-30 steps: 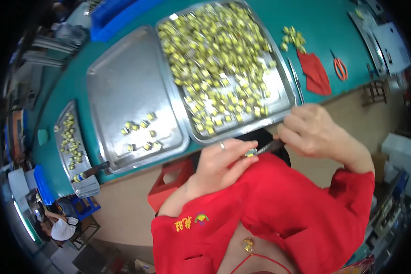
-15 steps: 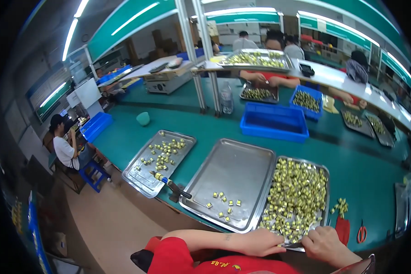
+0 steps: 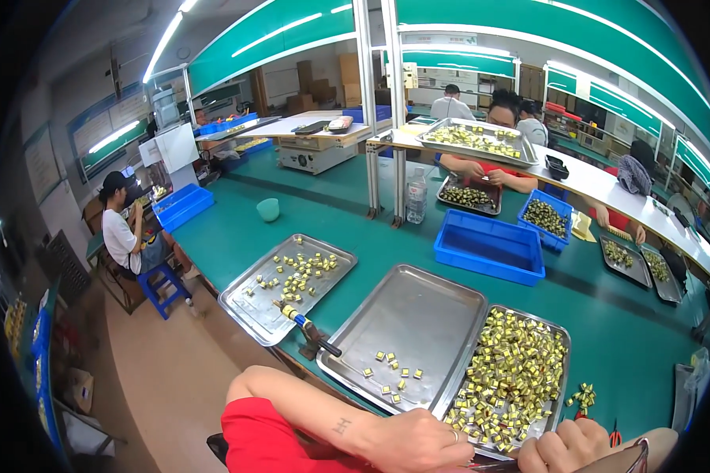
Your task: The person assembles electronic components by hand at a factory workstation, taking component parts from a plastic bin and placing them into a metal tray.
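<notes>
My left hand [image 3: 420, 441] is closed at the near left corner of a metal tray [image 3: 566, 335] heaped with small yellow-and-dark block parts [image 3: 509, 370]. Closed too, my right hand [image 3: 564, 448] rests by that tray's near right corner. A thin dark edge shows low between the hands; what the fingers hold is hidden. Left of the full tray, a larger tray [image 3: 426, 315] carries several loose blocks near its front. Beside that tray's left edge, a tool with a black handle [image 3: 319, 337] and a blue-and-yellow end sits at the table edge.
Farther left lies another tray [image 3: 248, 298] with scattered blocks. A blue bin [image 3: 489, 248], a water bottle [image 3: 416, 195] and a green cup [image 3: 268, 210] stand behind. Orange-handled scissors [image 3: 615, 433] lie at right. Persons work across the table and at far left [image 3: 122, 229].
The view has shifted, so the trays sit lower and further right. Both hands appear lower and larger, still closed at the full tray's near edge.
</notes>
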Tool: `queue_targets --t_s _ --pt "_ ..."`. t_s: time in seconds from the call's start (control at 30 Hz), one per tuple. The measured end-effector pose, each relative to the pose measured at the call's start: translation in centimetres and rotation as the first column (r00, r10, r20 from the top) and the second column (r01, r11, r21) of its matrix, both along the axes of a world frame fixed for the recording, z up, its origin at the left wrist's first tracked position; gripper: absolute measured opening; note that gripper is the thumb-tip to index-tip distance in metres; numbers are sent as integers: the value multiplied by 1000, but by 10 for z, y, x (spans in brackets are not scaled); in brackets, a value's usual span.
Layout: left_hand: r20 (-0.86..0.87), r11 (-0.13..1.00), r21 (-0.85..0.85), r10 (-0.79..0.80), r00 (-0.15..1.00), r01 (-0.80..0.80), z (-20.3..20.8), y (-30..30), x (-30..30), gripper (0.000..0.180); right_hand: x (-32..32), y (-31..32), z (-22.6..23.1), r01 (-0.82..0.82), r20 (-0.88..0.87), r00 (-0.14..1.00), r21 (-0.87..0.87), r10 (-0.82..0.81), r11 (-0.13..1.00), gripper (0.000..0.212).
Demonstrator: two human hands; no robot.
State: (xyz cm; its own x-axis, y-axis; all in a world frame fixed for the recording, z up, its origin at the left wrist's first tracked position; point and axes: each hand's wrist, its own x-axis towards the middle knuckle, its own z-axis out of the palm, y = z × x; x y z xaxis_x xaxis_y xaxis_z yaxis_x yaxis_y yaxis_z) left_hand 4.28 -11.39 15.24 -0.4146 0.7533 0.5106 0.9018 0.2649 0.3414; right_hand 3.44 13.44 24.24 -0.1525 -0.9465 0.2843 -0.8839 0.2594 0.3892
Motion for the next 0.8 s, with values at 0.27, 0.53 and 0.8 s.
queue_targets --t_s 0.27,0.53,0.8 --pt "89 1000 -26 -13 996 15 -16 -2 -16 16 -19 -4 -12 42 146 988 33 -46 999 11" --pt "212 984 -169 -11 977 48 -32 1 -34 15 -39 2 -44 164 405 899 43 -167 985 25" --pt "520 994 -100 81 850 -33 -39 -1 -78 46 -85 5 -73 179 463 870 23 -169 984 13"
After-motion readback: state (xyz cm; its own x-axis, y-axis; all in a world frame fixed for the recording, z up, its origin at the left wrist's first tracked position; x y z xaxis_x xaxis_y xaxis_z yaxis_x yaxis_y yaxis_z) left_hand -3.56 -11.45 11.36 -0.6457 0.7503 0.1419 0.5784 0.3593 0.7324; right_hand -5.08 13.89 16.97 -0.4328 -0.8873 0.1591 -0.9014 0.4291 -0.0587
